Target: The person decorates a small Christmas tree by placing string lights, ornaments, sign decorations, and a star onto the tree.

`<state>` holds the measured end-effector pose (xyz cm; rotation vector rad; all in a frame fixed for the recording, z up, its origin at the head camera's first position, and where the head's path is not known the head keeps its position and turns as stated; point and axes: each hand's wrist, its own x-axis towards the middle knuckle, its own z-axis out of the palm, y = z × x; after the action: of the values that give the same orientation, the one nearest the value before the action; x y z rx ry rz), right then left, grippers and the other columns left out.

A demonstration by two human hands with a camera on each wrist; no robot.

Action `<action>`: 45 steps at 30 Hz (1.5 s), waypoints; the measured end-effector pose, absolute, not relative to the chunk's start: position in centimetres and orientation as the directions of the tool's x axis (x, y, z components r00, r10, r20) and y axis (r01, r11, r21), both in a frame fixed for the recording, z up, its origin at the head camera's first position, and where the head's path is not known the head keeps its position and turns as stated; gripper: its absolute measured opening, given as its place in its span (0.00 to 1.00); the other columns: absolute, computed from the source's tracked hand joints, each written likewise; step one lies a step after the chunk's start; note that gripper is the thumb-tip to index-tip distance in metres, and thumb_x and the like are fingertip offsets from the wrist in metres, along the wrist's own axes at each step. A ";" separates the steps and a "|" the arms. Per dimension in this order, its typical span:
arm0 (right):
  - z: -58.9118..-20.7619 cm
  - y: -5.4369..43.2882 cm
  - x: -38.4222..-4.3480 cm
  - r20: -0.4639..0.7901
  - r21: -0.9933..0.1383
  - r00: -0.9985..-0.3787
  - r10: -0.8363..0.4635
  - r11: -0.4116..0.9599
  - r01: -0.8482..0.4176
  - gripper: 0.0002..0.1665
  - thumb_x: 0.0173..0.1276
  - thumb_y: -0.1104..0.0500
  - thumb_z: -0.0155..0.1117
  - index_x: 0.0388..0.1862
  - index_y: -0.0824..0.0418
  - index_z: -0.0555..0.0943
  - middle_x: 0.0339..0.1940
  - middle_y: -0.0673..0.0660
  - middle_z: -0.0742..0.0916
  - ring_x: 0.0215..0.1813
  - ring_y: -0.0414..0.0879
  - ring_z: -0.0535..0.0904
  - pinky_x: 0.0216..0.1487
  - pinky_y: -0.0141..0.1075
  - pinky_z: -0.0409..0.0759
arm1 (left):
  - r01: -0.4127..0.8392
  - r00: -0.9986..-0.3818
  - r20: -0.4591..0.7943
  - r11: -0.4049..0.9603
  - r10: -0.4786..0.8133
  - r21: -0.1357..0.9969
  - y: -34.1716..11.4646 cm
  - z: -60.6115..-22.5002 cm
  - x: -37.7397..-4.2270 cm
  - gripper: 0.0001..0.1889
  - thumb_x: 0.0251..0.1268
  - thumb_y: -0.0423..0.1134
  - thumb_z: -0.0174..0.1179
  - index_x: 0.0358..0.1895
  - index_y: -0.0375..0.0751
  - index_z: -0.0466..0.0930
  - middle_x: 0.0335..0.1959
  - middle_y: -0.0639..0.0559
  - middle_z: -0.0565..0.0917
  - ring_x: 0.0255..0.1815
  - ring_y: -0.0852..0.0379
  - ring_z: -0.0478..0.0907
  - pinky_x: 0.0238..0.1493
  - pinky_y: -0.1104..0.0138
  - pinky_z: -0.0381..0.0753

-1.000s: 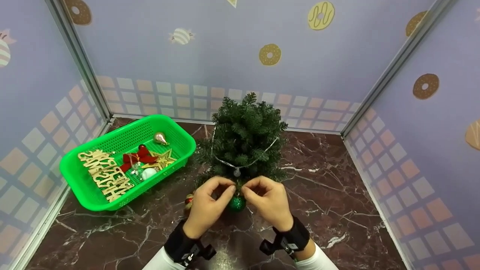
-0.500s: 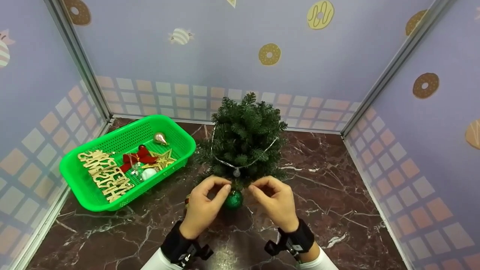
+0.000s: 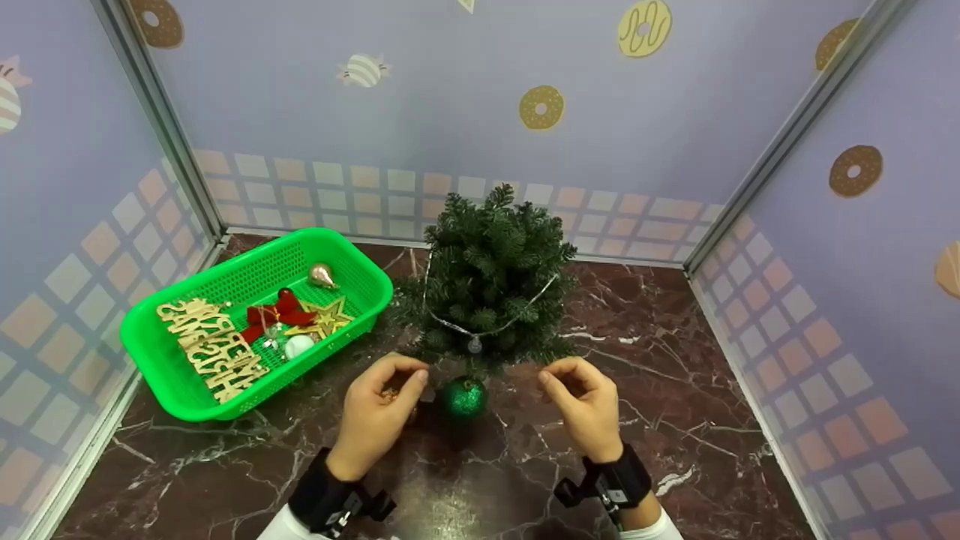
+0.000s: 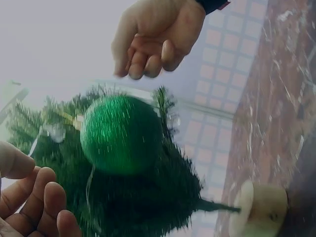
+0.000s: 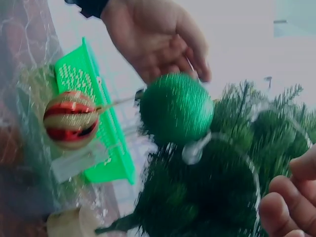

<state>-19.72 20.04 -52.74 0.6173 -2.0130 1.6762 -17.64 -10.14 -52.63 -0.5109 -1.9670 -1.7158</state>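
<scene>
A glittery green ball ornament (image 3: 465, 397) hangs at the front of a small artificial Christmas tree (image 3: 495, 262), low between the two hands. My left hand (image 3: 375, 412) is left of the ball, thumb and fingers bent, with nothing visible in its grasp. On the other side, my right hand (image 3: 589, 409) is bent in a similar loose curve and holds nothing. Both hands are apart from the ball. Behind the left hand, a red and gold striped ball (image 5: 71, 118) hangs on a string, mostly hidden in the head view but plain in the right wrist view.
At left stands a green plastic basket (image 3: 150, 330) with a gold lettered sign (image 3: 214, 349), a red bow (image 3: 277, 315), gold stars (image 3: 326, 319) and a white ball (image 3: 298, 346). A string of lights (image 3: 495, 330) drapes across the tree. Panelled walls close off the back and sides.
Both hands have drawn apart from the green ball's top, the left hand leftward and the right hand rightward. The green ball has shifted slightly left and now shows fully.
</scene>
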 end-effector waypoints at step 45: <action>-65.4 15.5 -26.1 0.168 -0.857 -0.984 -0.050 0.486 -0.171 0.14 0.79 0.52 0.69 0.39 0.56 0.74 0.27 0.48 0.75 0.25 0.39 0.70 0.35 0.35 0.68 | 0.178 -0.969 0.246 0.694 0.001 0.698 -25.8 -50.3 -33.3 0.20 0.86 0.44 0.52 0.69 0.36 0.77 0.62 0.36 0.79 0.59 0.38 0.79 0.60 0.46 0.77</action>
<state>-26.12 15.53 -65.41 0.1951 -2.6022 1.5226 -33.32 -25.77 -50.27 -0.1432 -2.6775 -1.1386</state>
